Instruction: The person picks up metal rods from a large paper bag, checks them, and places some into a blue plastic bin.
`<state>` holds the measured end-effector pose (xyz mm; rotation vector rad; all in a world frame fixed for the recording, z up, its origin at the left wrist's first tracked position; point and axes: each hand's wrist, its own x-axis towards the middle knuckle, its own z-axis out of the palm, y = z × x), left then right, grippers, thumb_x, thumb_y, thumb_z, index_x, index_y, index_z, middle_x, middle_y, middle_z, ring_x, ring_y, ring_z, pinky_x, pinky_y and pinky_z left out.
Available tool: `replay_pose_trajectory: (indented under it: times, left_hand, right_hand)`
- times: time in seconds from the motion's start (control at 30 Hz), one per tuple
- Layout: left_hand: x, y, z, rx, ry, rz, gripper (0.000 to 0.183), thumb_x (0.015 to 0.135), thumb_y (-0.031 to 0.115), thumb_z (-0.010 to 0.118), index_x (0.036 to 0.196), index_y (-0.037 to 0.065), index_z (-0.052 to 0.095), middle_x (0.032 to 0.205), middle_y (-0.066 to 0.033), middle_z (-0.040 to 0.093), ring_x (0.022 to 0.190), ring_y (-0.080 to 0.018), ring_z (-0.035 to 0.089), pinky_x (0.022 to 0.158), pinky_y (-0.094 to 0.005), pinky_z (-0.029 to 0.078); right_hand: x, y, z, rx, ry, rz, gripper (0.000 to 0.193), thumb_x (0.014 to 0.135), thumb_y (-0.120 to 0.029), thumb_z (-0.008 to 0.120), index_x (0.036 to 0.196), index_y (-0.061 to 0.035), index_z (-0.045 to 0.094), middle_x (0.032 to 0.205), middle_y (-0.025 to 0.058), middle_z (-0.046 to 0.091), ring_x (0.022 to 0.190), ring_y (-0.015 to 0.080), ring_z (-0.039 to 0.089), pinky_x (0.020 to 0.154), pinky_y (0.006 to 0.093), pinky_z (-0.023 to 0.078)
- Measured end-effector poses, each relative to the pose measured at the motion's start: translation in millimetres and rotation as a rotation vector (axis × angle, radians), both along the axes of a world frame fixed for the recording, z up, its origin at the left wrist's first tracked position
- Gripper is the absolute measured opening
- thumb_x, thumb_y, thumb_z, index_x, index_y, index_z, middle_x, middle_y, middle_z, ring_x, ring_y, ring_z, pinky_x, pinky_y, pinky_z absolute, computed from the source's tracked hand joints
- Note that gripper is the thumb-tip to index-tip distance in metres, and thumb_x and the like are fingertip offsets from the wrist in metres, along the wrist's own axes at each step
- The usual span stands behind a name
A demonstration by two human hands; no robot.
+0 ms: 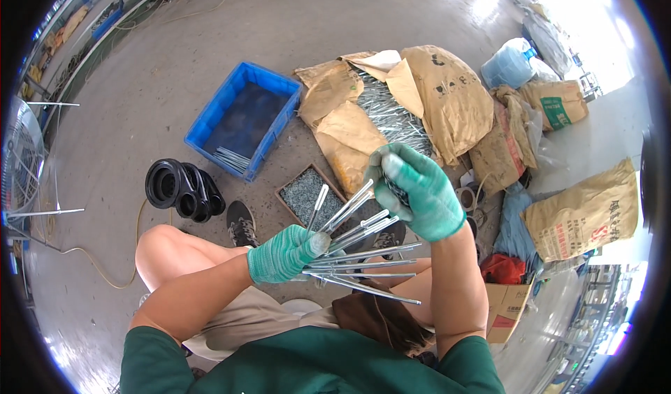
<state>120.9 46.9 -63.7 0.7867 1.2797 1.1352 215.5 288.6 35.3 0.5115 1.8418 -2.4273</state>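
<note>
My left hand [285, 254], in a green knitted glove, is closed around a spread bundle of long thin metal rods [363, 256]. Their free ends fan out to the right, several tipped upward. Just above the rod ends is my right hand [423, 195], gloved alike, with its fingers curled in. Small dark grey metal pieces [397, 190] show in its palm; their exact kind is too small to make out. On the floor beyond my hands, a shallow box [281, 197] holds many small grey metal pieces.
A blue plastic bin [198, 127] with a few rods [231, 159] stands ahead left. Right of it lies a torn paper sack [349, 132] full of rods [395, 114]. Black rings [165, 183] sit at left, near a fan [24, 160]. More sacks [587, 212] and a carton [504, 303] are at right.
</note>
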Motion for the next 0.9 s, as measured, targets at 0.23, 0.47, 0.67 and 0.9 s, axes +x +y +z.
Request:
replay_pose_trajectory:
  times: [0.23, 0.47, 0.67, 0.9]
  left_hand:
    - [5, 1, -5, -0.020, -0.055, 0.050, 0.067, 0.094, 0.062, 0.050, 0.109, 0.000, 0.070, 0.074, -0.0031, 0.068, 0.063, -0.0078, 0.058, 0.056, -0.0233, 0.045]
    - [5, 1, -4, 0.002, -0.131, 0.064, 0.068, 0.094, 0.063, 0.050, 0.112, 0.000, 0.069, 0.075, -0.0033, 0.068, 0.060, -0.0066, 0.057, 0.051, -0.0216, 0.043]
    - [5, 3, 5, -0.022, -0.125, 0.032, 0.069, 0.093, 0.064, 0.050, 0.112, 0.001, 0.070, 0.075, -0.0030, 0.069, 0.060, -0.0066, 0.058, 0.050, -0.0206, 0.043]
    - [7, 4, -3, -0.074, -0.108, 0.000, 0.069, 0.094, 0.064, 0.048, 0.111, 0.001, 0.071, 0.079, -0.0031, 0.070, 0.065, -0.0056, 0.060, 0.056, -0.0212, 0.046]
  right_hand:
    - [-3, 1, -44, -0.125, -0.080, -0.040, 0.026, 0.100, -0.025, 0.051, 0.111, -0.0029, 0.060, 0.085, 0.0054, 0.062, 0.061, 0.0082, 0.052, 0.047, 0.0193, 0.038]
    - [4, 2, -4, -0.003, -0.035, 0.038, 0.026, 0.101, -0.025, 0.054, 0.116, -0.0045, 0.056, 0.087, 0.0043, 0.065, 0.061, 0.0061, 0.053, 0.048, 0.0183, 0.038]
    - [5, 0, -7, 0.009, 0.082, -0.038, 0.029, 0.096, -0.028, 0.065, 0.101, 0.0003, 0.065, 0.079, 0.0028, 0.064, 0.056, 0.0058, 0.051, 0.045, 0.0182, 0.036]
    - [5, -7, -7, -0.028, 0.113, -0.033, 0.032, 0.095, -0.030, 0.066, 0.102, 0.0012, 0.064, 0.069, 0.0007, 0.059, 0.051, 0.0052, 0.046, 0.045, 0.0181, 0.033]
